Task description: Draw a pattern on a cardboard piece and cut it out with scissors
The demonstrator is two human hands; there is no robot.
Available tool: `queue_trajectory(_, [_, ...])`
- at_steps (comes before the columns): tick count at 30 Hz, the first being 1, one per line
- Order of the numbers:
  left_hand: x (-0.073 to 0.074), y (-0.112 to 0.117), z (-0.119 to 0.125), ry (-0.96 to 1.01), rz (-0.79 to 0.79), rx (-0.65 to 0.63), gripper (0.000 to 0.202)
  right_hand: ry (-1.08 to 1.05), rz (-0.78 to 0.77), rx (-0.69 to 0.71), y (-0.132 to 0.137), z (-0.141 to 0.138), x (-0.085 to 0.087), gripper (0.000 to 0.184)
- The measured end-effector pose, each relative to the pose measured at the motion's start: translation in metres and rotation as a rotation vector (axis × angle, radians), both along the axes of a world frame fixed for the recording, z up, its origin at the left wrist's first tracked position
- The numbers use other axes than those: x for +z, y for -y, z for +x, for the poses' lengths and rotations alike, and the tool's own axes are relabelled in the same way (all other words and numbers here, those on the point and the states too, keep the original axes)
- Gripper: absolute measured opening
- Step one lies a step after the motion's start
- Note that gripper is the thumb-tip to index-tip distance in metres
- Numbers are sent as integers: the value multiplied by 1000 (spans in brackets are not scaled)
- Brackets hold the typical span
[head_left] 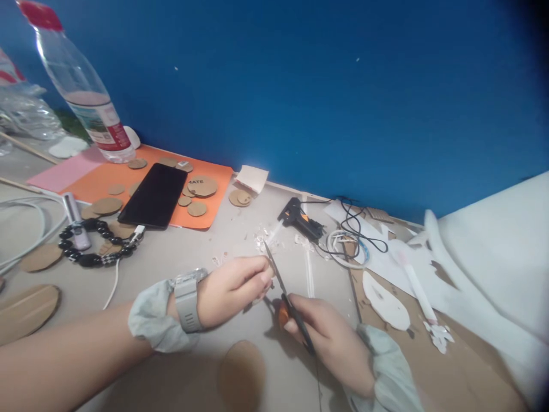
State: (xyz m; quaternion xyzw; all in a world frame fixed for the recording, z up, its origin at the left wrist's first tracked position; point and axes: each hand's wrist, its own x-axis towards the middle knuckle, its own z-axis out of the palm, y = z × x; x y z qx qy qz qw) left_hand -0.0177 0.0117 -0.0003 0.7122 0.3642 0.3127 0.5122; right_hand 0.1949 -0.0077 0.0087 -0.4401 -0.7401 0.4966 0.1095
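Observation:
My right hand (323,337) is closed around the handles of a pair of scissors (281,277), whose blades point up and away from me. The fingers of my left hand (238,289) are pinched together beside the blades. Whatever they hold is small and mostly hidden; a tan edge shows at the fingertips. Below both hands lies a cardboard oval (242,375). Just beyond the scissor tips, a black glue gun (302,220) rests on its side, with clear and white scraps around its nozzle.
At left are a phone (155,195) on orange paper (214,197), cardboard discs (203,186), a bead bracelet (88,260) and a water bottle (96,109). At right lie coiled cables (347,249), a white cutout (386,300) and a marker (416,283). A blue partition (300,97) stands behind.

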Motion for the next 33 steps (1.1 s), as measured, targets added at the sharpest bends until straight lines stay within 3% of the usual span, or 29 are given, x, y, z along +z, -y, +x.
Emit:
queue_trajectory(25, [1,-1,-1,42,-36,-8,32,2,-11,-62,-1,-1,-6,35])
queue_trajectory(33, [1,1,-2,37,-74,-16,31,-230,-231,-174,0,-1,-11,50])
